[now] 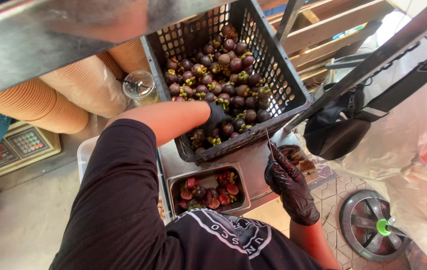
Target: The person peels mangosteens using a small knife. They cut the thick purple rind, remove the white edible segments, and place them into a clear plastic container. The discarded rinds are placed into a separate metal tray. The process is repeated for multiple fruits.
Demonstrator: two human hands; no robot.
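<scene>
A dark plastic crate [293,85] holds a heap of purple mangosteens [223,70] with green caps. My left hand [217,117], in a black glove, reaches into the crate's near corner among the fruit; whether it grips one I cannot tell. My right hand [288,182], also in a black glove, holds a thin knife [269,142] upright just outside the crate's front edge. Below the crate a steel tray [241,182] contains cut mangosteen shells with red insides.
Stacks of tan paper cups [48,97] and a clear plastic cup [141,87] lie left of the crate. A weighing scale [11,150] sits at the left. A black bag [343,125] and white plastic sacks hang at the right, above a fan [373,225] on the tiled floor.
</scene>
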